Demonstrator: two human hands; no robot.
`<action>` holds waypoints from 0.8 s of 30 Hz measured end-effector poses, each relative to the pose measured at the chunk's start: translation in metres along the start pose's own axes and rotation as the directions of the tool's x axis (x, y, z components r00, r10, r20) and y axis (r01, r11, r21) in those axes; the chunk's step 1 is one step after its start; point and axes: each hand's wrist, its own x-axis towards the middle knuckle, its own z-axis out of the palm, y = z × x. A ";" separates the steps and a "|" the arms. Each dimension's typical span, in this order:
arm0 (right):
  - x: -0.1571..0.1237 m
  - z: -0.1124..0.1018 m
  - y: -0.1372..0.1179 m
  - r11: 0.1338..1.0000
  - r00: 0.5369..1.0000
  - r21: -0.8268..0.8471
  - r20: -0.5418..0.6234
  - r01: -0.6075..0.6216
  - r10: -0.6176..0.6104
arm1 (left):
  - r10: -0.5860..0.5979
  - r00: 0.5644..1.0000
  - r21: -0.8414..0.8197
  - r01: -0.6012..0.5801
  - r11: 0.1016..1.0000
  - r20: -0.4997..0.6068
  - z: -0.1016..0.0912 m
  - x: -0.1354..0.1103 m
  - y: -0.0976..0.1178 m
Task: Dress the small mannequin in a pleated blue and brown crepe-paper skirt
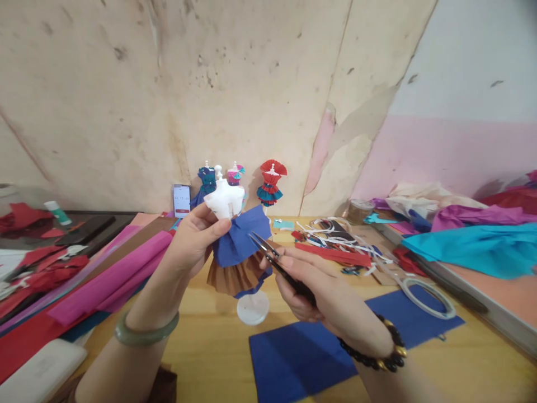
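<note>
My left hand is closed round a small white mannequin, its thumb at the front of the torso. The figure is tilted and its round white base shows below. A blue paper piece lies across its waist, over a pleated brown skirt with blue at the hem. In my right hand is a pair of dark tweezers. Their slim metal tips are slightly apart, in front of the blue paper. Whether the tips touch the paper I cannot tell.
Blue paper sheets lie on the wooden table with a tape roll. Several dressed mannequins stand by the wall, including a red one, near a phone. Paper rolls lie left; crumpled coloured paper lies right.
</note>
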 end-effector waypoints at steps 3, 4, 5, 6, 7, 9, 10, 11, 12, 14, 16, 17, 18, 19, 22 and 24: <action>0.000 0.001 -0.001 1.000 1.000 -0.026 0.009 -0.006 0.006 | 0.001 1.000 0.015 -0.001 1.000 -0.004 0.001 -0.001 0.000; 0.000 0.001 -0.001 0.999 1.000 -0.033 0.007 -0.009 0.010 | 0.003 1.000 0.018 -0.003 1.000 -0.006 0.001 -0.001 0.001; 0.000 0.001 -0.001 0.999 1.000 -0.034 0.005 -0.015 0.015 | 0.006 1.000 0.020 -0.006 1.000 -0.007 0.002 -0.001 0.001; 0.000 0.001 0.000 0.999 1.000 -0.032 0.003 -0.019 0.019 | 0.009 1.000 0.019 -0.009 1.000 -0.007 0.002 -0.001 0.001; 0.000 0.001 0.000 0.999 1.000 -0.032 0.000 -0.025 0.025 | 0.013 1.000 0.016 -0.013 1.000 -0.005 0.002 -0.002 0.001; 0.001 0.000 0.000 0.999 0.999 -0.026 -0.005 -0.032 0.032 | 0.017 1.000 0.008 -0.017 1.000 0.001 0.002 -0.002 0.002; 0.001 0.000 0.000 0.999 0.999 -0.024 -0.006 -0.033 0.032 | 0.017 1.000 0.003 -0.017 1.000 0.005 0.003 -0.002 0.002; 0.001 0.000 0.000 0.999 0.999 -0.024 -0.006 -0.032 0.032 | 0.016 1.000 -0.002 -0.016 1.000 0.009 0.003 -0.002 0.002; 0.001 0.000 0.000 0.999 0.999 -0.025 -0.008 -0.031 0.031 | 0.015 1.000 -0.008 -0.015 1.000 0.011 0.003 -0.002 0.002; 0.001 0.000 -0.001 0.999 0.999 -0.029 -0.014 -0.030 0.030 | 0.012 1.000 -0.017 -0.012 1.000 0.010 0.003 -0.001 0.002; 0.000 -0.001 -0.001 0.999 0.999 -0.032 -0.019 -0.037 0.036 | 0.011 1.000 -0.017 -0.011 1.000 0.002 0.003 -0.001 0.002; 0.000 -0.001 -0.001 0.999 0.999 -0.031 -0.018 -0.038 0.038 | 0.013 1.000 -0.011 -0.013 1.000 -0.004 0.003 -0.001 0.002; -0.001 -0.002 -0.002 0.999 0.999 -0.029 -0.016 -0.038 0.038 | 0.017 1.000 -0.003 -0.017 1.000 -0.011 0.003 -0.001 0.002; -0.001 -0.002 -0.002 0.999 0.999 -0.026 -0.015 -0.038 0.038 | 0.020 1.000 0.006 -0.020 1.000 -0.017 0.002 -0.001 0.001; -0.001 -0.003 -0.002 0.999 0.999 -0.027 -0.020 -0.037 0.036 | 0.029 1.000 0.029 -0.029 0.999 -0.004 0.001 -0.001 0.000; 0.000 -0.003 -0.002 0.998 0.999 -0.030 -0.021 -0.048 0.047 | 0.030 0.999 0.031 -0.031 0.999 0.022 0.001 -0.001 -0.001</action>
